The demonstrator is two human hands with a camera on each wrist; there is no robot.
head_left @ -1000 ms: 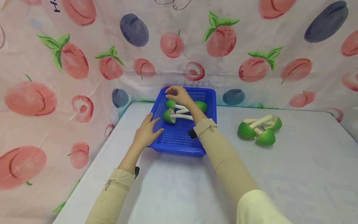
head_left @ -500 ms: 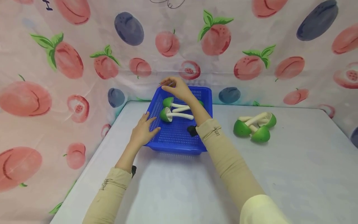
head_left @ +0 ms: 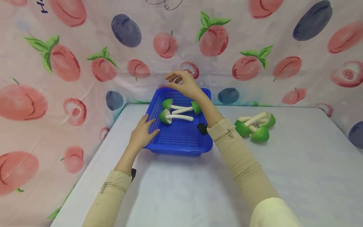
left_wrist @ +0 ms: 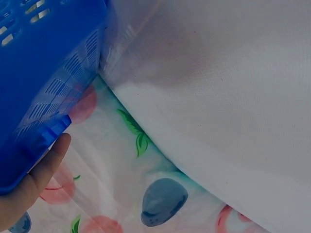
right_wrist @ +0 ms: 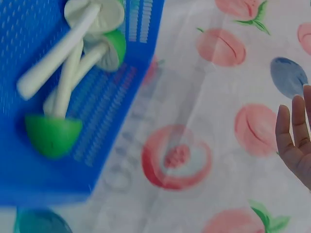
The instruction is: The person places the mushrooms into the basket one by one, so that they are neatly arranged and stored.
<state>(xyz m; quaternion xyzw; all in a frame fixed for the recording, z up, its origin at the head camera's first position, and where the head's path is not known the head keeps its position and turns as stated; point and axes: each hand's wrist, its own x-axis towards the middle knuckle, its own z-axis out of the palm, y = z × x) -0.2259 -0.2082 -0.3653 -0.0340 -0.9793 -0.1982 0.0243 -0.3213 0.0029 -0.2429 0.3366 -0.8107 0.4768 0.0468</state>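
A blue plastic basket [head_left: 180, 138] stands at the back of the table in the head view. Three toy mushrooms with green caps and white stems lie inside it: a front one [head_left: 181, 117], a back-left one [head_left: 167, 104] and a right one [head_left: 195, 107]. My left hand [head_left: 140, 134] rests at the basket's left rim with fingers spread; in the left wrist view a finger [left_wrist: 56, 150] lies along the basket's edge. Above the far rim, my right hand [head_left: 185, 83] hovers with loosely bent fingers and holds nothing. The right wrist view also shows its fingers [right_wrist: 297, 128] apart from the basket.
To the right of the basket, a small pile of similar mushrooms [head_left: 260, 135] lies on the white table [head_left: 181, 189]. A fruit-printed cloth [head_left: 158, 19] hangs behind and along the left side.
My right hand has risen up and back from over the mushrooms in the basket, uncovering the right one. The left hand stays at the rim. The whole scene shifts slightly left.
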